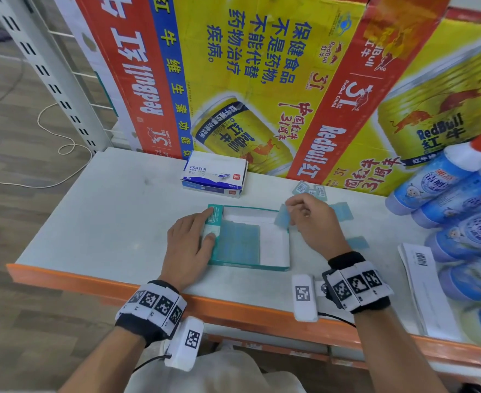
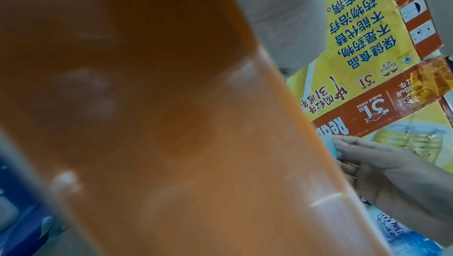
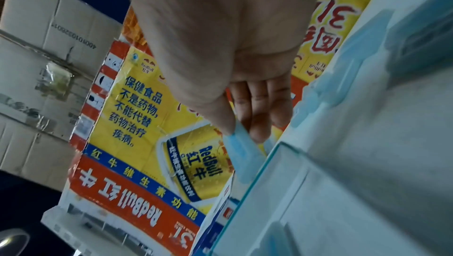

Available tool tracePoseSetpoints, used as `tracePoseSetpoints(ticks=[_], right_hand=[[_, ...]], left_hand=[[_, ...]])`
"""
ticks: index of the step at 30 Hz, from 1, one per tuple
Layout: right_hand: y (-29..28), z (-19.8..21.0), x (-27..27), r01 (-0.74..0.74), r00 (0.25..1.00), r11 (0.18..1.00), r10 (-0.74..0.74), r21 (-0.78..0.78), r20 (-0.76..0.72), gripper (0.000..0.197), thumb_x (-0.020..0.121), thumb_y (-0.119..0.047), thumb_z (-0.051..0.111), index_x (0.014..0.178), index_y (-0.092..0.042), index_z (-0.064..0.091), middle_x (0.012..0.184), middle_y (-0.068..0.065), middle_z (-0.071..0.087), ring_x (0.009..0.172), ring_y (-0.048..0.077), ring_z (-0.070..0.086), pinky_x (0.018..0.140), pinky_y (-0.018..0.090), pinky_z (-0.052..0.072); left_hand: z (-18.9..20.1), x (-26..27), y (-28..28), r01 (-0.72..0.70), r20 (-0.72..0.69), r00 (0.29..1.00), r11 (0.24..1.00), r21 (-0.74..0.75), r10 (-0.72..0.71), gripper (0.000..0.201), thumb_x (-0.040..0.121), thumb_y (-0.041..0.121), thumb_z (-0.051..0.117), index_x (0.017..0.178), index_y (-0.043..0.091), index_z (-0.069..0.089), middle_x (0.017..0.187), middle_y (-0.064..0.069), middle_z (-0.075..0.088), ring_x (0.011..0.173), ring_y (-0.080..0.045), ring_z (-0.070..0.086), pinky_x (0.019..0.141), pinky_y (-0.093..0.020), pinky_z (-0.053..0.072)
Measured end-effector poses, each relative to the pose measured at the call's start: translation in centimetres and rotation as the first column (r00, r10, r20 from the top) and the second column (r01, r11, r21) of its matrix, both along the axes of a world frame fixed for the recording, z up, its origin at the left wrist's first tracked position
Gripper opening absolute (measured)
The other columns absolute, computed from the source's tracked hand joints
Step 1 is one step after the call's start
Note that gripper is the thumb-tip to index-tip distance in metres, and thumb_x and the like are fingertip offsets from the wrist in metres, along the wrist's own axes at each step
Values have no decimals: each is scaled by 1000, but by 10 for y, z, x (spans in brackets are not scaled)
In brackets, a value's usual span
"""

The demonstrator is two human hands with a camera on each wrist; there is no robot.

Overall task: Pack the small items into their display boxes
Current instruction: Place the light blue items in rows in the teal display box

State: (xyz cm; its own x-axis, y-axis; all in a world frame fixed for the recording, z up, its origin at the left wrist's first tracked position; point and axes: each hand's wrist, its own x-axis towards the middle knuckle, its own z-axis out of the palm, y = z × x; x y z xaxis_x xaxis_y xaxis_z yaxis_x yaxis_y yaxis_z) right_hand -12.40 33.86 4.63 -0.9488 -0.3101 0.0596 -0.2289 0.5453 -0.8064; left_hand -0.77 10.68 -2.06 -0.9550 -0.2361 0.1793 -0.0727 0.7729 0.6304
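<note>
A shallow teal display box (image 1: 273,268) lies open on the white shelf, its left part filled with several flat blue items (image 1: 238,242). My left hand (image 1: 209,225) rests on the box's left flap, index finger and thumb pressing it flat. My right hand (image 1: 290,214) pinches one small blue item (image 1: 282,216) over the box's far right corner. The right wrist view shows the hand (image 3: 242,130) with thumb and fingers on that item (image 3: 241,155) above the box rim (image 3: 257,178). Loose blue items (image 1: 342,211) and barcoded packets (image 1: 310,190) lie beyond the box.
A white and blue eraser box (image 1: 215,174) stands behind the display box. Red Bull cardboard (image 1: 262,80) walls the back. Blue cleaner bottles (image 1: 454,188) and paper sheets (image 1: 420,279) crowd the right. The orange shelf edge (image 1: 120,285) runs along the front and fills the left wrist view.
</note>
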Motion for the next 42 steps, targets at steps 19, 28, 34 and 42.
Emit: tracePoseSetpoints(ticks=[19,28,34,42], right_hand=[[-23,0,26,-331,943,854,279,401,183,16,86,-4,56,86,-10,71,84,-1,58,79,17,59,75,26,48],[-17,-1,36,-391,920,786,346,479,182,10,84,-9,62,88,-10,71,93,1,61,86,17,60,80,28,48],[-11,-4,42,-424,905,783,361,454,223,11,84,-15,64,91,-14,72,92,-5,60,85,12,60,81,26,48],[-11,-12,42,-395,918,831,348,391,188,9,79,-16,69,87,-13,67,86,-5,52,72,4,49,64,9,36]], left_hand=[[0,0,1,-4,-34,999,1000,23,5,58,86,43,29,136,20,45,134,-2,53,118,-16,42,99,-27,23],[-1,2,-2,-66,-43,996,964,259,80,56,86,45,32,132,17,48,130,-1,54,117,-14,42,103,-31,30],[1,1,-2,-60,-45,996,970,235,72,58,82,47,33,126,15,54,124,-2,58,113,-12,42,101,-33,32],[5,2,-1,1,-40,999,985,170,6,57,82,22,39,139,17,44,131,-4,56,112,-19,45,98,-32,29]])
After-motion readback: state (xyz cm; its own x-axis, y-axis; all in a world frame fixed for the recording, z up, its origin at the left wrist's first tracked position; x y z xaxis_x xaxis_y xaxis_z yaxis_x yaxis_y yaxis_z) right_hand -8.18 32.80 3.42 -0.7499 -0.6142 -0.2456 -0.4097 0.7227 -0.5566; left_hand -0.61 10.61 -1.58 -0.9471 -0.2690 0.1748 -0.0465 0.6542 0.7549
